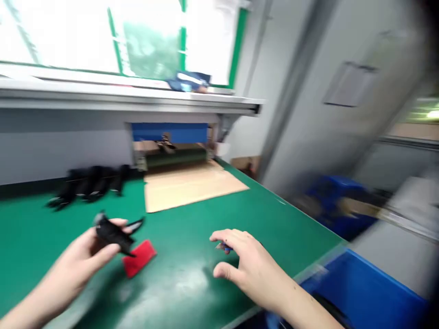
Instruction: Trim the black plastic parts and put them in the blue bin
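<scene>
My left hand (pixel 79 254) is closed around a black part (pixel 115 235) with a greyish end and a pointed prong, and holds it above the table. Just below and to the right of that part lies a red rectangular piece (pixel 140 258). My right hand (pixel 244 260) hovers over the green table, thumb and fingers spread apart. Under its fingers a small tool with a metal tip and some blue (pixel 224 247) shows; most of it is hidden, and whether the hand touches it I cannot tell.
Several black parts (pixel 92 183) lie in a row at the back left. A tan cardboard sheet (pixel 192 185) extends from an opening below the shelf (pixel 137 98). At the lower right stands a blue bin (pixel 373 288) beside the table edge. Blue stools or boxes (pixel 338 192) are blurred beyond.
</scene>
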Available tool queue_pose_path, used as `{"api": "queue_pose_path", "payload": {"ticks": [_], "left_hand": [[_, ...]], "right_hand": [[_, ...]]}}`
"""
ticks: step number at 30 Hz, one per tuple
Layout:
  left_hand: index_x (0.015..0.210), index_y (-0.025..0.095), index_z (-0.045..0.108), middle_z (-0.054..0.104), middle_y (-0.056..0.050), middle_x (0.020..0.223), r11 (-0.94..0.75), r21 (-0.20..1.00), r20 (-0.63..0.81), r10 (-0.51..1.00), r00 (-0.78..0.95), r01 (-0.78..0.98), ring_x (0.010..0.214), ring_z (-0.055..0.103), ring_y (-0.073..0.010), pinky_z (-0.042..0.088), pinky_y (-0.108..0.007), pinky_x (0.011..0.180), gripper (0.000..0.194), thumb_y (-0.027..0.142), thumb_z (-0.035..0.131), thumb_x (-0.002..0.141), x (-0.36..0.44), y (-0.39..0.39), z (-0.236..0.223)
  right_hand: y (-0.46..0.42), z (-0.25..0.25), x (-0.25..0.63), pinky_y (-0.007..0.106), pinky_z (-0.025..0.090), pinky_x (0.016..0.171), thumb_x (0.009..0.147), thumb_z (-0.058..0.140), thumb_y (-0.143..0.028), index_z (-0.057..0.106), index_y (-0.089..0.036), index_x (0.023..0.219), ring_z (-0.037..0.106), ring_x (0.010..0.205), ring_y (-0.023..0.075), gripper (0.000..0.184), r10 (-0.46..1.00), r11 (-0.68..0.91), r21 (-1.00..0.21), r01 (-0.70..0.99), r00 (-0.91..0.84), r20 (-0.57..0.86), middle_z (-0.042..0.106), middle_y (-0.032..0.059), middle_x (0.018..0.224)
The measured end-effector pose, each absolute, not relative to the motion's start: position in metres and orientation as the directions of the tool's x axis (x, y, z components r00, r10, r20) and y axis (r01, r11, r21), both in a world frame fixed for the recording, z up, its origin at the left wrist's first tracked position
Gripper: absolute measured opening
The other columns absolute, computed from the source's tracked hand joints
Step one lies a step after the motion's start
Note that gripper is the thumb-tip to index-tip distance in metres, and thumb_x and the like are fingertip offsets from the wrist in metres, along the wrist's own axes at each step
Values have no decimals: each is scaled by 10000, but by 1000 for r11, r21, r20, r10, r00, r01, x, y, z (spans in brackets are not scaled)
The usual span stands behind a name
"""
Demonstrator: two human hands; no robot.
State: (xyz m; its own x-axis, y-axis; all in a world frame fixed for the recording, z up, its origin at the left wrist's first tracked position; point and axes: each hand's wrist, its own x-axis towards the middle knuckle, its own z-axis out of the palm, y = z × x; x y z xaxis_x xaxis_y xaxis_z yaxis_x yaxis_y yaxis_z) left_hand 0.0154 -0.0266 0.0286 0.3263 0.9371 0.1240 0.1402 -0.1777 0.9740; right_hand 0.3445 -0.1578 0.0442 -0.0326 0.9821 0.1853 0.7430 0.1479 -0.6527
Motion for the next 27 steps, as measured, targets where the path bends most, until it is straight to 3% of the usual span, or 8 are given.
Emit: {"api": "queue_pose_path", "payload": {"ticks": [5,9,12,16,21,27], "left_hand": [[1192,248,542,614,-84,1256,-148,942,247,913,325,-300,1146,584,-243,464,-325,977,477,307,745,764,-9,-13,30],[1169,254,567,624,-70,1222,-99,884,239,935,260,-456,1113,598,-216,460,-294,963,460,306,760,755,-13,-8,16],[1149,257,592,639,-67,1193,-5,845,177,946,271,-535,1089,607,-207,464,-286,947,456,311,778,737,-13,-13,14],[1078,243,641,654,-66,1144,87,815,107,949,296,-574,1010,635,-210,498,-285,874,458,312,831,667,-4,-19,18],[1060,227,643,671,-69,1123,133,803,19,969,248,-582,978,646,-200,499,-274,860,487,308,857,629,2,-21,15],[1100,227,618,651,-74,1155,118,832,60,952,301,-542,1008,639,-211,502,-297,892,467,285,822,683,-3,-22,13]], "right_hand": [[-50,70,232,378,398,833,810,755,-489,515,-298,1203,492,945,248,498,858,514,-491,704,-430,282,564,14,1038],[-7,56,201,390,389,766,923,484,-636,512,-240,1132,479,872,258,449,751,653,-362,666,-504,428,541,48,976],[0,36,203,358,382,706,940,319,-686,510,-242,1132,484,817,252,520,716,680,-346,646,-486,501,532,57,927],[-7,22,207,323,352,628,957,301,-669,527,-252,1110,468,709,228,498,689,703,-319,636,-497,527,525,45,854],[-7,21,204,345,339,655,943,243,-702,557,-224,1063,460,738,245,584,725,630,-236,739,-452,521,534,66,875],[-7,19,206,339,279,624,1006,188,-594,587,-214,990,415,716,235,551,761,603,-207,771,-478,438,509,62,835]]}}
